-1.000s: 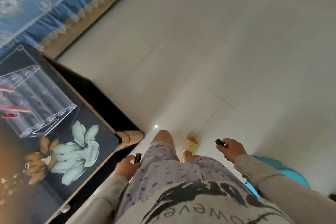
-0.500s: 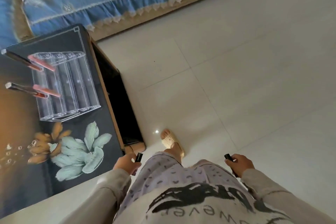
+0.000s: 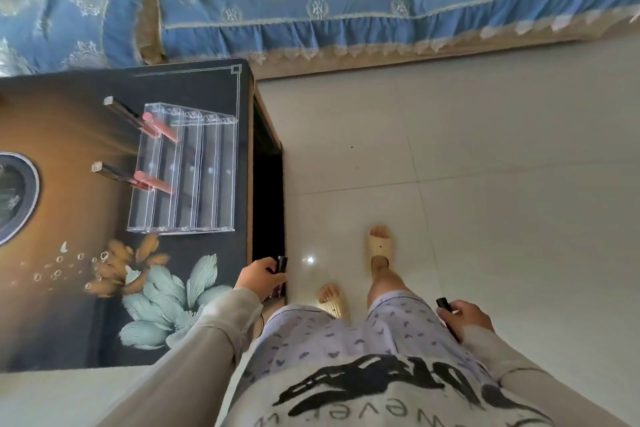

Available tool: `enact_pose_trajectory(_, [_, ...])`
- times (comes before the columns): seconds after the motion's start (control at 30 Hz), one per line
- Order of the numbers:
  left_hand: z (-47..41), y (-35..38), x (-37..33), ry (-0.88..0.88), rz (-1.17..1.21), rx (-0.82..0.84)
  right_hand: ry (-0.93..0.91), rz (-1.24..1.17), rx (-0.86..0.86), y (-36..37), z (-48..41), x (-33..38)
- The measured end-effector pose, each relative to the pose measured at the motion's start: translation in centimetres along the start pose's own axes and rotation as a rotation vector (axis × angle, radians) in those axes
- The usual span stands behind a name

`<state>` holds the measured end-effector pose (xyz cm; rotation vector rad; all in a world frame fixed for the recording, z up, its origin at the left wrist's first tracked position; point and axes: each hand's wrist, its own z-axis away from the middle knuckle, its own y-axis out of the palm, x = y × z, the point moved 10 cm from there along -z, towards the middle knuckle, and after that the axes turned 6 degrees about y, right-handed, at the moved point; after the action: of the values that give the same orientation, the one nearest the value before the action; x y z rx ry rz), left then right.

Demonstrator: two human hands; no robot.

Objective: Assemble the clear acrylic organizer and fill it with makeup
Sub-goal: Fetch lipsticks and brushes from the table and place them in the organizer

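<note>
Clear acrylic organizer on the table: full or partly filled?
Partly filled: clear acrylic organizer holds two pink lip gloss tubes; other slots look empty.

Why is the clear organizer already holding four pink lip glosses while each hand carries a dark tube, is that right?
Not quite: the head view shows two pink lip glosses in the clear organizer, not four. The rest holds: the left hand and right hand each carry a dark tube.

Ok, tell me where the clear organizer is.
In the head view, the clear organizer sits on the dark floral table, left side, near its right edge, ahead of the left hand.
</note>
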<state>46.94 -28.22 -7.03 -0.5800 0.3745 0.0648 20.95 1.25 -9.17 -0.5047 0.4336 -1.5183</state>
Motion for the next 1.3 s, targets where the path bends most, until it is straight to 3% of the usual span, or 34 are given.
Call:
enact_pose_trajectory(0.4, [0.8, 5.1, 0.9, -0.392, 0.304, -0.009, -0.376, 0.177, -0.013, -11.6, -7.0, 23.3])
enact_pose_trajectory(0.53, [1.2, 7.2, -0.8, -0.493, 0.483, -0.094, -0.515, 0.256, 0.013, -13.0, -7.2, 30.8])
enact_pose_trajectory(0.7, [1.5, 7.8, -1.3, -0.617, 0.7, -0.195, -0.595, 0.431, 0.071, -11.9, -8.2, 35.3])
enact_pose_trajectory(0.97, [-1.2, 3.9, -0.9, -0.667, 0.816, -0.23, -0.592, 0.876, 0.081, -9.7, -9.0, 39.5])
enact_pose_trajectory(1.3, [-4.7, -5.9, 0.9, -0.614, 0.781, -0.355, -0.607, 0.842, -0.021, -9.1, -8.8, 49.6])
